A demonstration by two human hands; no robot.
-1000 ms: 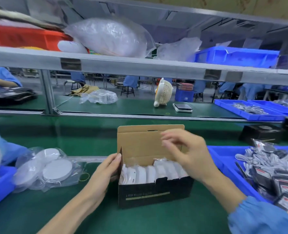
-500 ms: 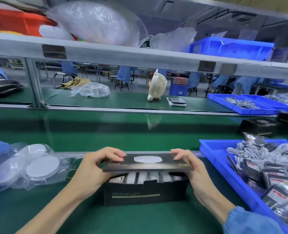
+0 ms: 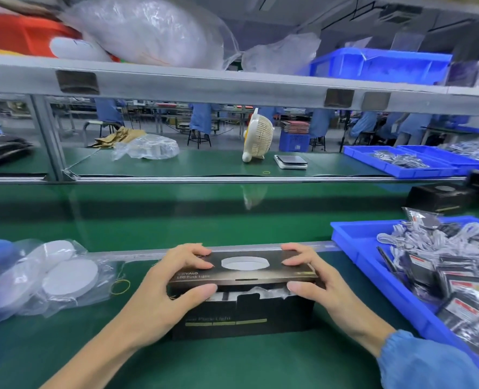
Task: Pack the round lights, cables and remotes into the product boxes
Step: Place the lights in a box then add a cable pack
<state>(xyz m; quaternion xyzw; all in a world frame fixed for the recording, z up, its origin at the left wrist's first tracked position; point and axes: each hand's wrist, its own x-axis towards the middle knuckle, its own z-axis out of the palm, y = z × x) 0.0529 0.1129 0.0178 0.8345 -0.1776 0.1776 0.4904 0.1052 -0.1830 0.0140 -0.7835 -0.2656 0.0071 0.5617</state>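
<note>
1. Holding the lid [image 3: 242,269] of the black box [image 3: 244,318] from both ends, the two hands press it down toward the box's open top; a narrow gap at the front edge shows white wrapped lights [image 3: 263,292] packed inside.
2. The left hand [image 3: 162,293] grips the lid's left end, fingers [image 3: 196,258] curled over the top and thumb pressed against the front edge.
3. The right hand [image 3: 319,282] grips the right end the same way, fingers bent on top, thumb at the front corner.
4. The box stands on the green desk [image 3: 232,363], right in front of the person, between the two forearms.
5. To the left lies a clear bag [image 3: 53,276] with white round lights in it, and a yellow rubber band [image 3: 120,286] lies just beside the bag.
6. To the right a blue tray [image 3: 356,242] holds coiled white cables [image 3: 429,240] and small dark packets [image 3: 462,287]; whether those are remotes cannot be told.
7. Beyond the tray sits another closed black box [image 3: 440,196].
8. On the far desk stand a small cream fan [image 3: 258,136] and a scale [image 3: 290,161], with more blue trays [image 3: 412,164] to the right.
</note>
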